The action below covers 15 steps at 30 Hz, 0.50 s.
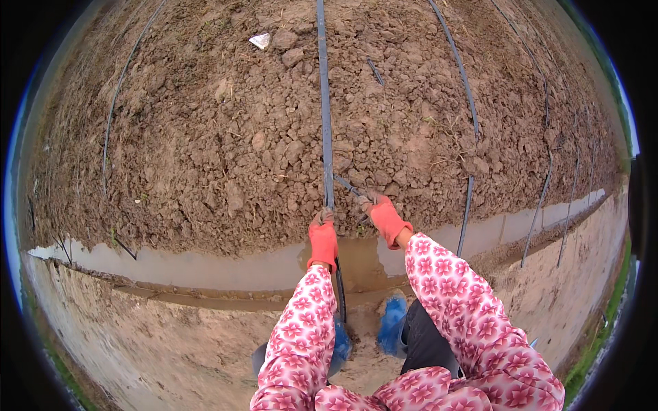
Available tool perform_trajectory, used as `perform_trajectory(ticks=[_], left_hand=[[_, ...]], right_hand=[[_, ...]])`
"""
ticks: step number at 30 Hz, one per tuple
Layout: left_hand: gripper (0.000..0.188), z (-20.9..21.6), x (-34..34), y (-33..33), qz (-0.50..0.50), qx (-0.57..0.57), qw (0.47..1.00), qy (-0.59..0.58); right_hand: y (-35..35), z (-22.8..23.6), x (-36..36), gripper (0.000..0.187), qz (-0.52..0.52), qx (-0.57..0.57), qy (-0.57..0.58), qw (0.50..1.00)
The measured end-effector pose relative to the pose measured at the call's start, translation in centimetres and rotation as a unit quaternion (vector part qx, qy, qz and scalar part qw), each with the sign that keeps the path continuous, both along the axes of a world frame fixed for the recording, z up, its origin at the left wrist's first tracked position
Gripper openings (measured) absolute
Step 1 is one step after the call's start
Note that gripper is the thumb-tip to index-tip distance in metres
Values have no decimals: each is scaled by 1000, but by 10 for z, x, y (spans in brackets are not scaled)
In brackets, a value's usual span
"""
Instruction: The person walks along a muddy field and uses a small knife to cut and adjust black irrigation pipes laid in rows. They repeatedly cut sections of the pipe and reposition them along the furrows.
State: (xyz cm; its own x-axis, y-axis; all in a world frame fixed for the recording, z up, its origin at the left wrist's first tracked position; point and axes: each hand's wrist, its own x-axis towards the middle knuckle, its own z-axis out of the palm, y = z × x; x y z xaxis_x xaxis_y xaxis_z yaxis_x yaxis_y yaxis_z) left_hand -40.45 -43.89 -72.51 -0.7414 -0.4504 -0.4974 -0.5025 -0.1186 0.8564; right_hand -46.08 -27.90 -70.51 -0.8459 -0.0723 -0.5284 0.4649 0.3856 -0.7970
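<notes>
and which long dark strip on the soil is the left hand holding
The central strip, running straight up from the left hand; the other long strips lie to either side, untouched.

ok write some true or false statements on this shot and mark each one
1. The left hand holds the long dark strip. True.
2. The right hand holds the white scrap. False: it holds a dark tube piece; the scrap lies on the soil.
3. Both hands wear red gloves. True.
4. The sleeves are plain. False: they are pink-and-white patterned.
5. Blue foot covers show between the sleeves. True.
</notes>
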Motion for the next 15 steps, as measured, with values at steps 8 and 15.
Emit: perform_trajectory(ticks=[8, 15], left_hand=[[39, -75, 4, 4, 35, 51, 998, 12], [36, -67, -4, 11, 11, 75, 997, -27]], right_hand=[[31, -79, -41, 34, 200, 24, 7, 980], [33, -91, -45, 52, 215, 32, 24, 976]])
